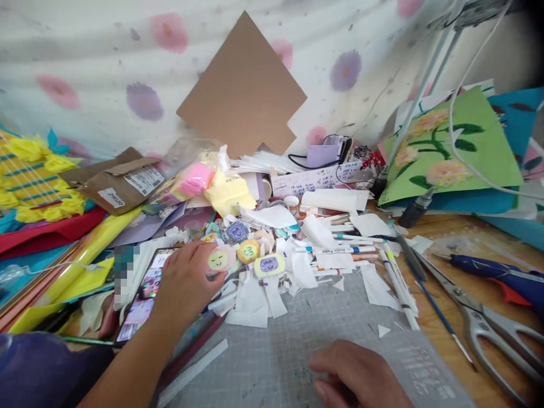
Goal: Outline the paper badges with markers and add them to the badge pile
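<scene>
My left hand (189,280) has its thumb and fingers around the edge of a small round piece (218,260), pale pink with a smiling face on a yellow-green centre. Close beside it lie an orange round piece with a face (248,251), a purple round piece (237,231) and a cream oblong piece with a purple middle (269,264). At the lower front, my right hand (355,377) hovers over or rests on the grey cutting mat (314,328). Its fingers are loosely curled, a gap shows between thumb and forefinger, and nothing is visible in them.
White paper scraps (250,303) and several markers (348,249) crowd the mat's far side. Large scissors (476,311), a thin brush (442,317) and a blue glue gun (497,275) lie right. A lit phone (144,300) leans left, near a brown parcel (123,181).
</scene>
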`<state>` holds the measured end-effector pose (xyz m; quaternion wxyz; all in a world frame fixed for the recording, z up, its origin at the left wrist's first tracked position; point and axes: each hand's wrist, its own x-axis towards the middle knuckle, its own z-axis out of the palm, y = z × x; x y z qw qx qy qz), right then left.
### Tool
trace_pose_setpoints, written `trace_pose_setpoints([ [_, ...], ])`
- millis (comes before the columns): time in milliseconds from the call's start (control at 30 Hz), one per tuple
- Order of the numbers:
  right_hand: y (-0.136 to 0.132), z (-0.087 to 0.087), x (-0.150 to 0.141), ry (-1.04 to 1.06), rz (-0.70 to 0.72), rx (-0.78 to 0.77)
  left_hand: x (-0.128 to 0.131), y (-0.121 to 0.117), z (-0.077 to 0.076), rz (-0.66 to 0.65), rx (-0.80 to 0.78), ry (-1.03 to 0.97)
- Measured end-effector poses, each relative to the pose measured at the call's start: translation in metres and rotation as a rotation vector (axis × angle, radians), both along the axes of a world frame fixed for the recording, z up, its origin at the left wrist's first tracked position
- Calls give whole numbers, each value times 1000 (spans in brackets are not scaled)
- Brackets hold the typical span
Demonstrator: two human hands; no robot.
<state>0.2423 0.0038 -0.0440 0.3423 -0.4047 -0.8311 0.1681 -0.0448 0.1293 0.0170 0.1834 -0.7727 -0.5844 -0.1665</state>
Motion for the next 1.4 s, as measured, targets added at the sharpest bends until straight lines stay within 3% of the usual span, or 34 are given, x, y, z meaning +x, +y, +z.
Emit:
trace_pose_setpoints([
  [133,2,0,-2,20,-15,5,5,-17,24,-90,170,-108],
  [233,3,7,-6,71,-43,32,18,-40,46,-217,164,-194],
  [300,2,12,-9,130,-62,60,33,-55,52,-328,62,-199],
  [400,-1,20,-7,195,-143,33,64,-71,43,-489,-326,-169],
  [467,-3,28,3,181,-238,13,84,-77,28,-446,-528,-143],
  [633,14,59,59,-2,-577,126,102,-80,-1,-435,-668,-144],
  [800,61,87,99,-322,-741,24,96,-79,-3,-404,-708,-203],
  [933,92,78,94,-493,-717,-101,89,-79,-1,-489,-735,-304],
  [1133,107,58,90,-682,-697,-220,77,-71,-2,-580,-558,-517],
  [1400,111,44,99,-663,-674,-175,83,-69,3,-513,-743,-526],
])
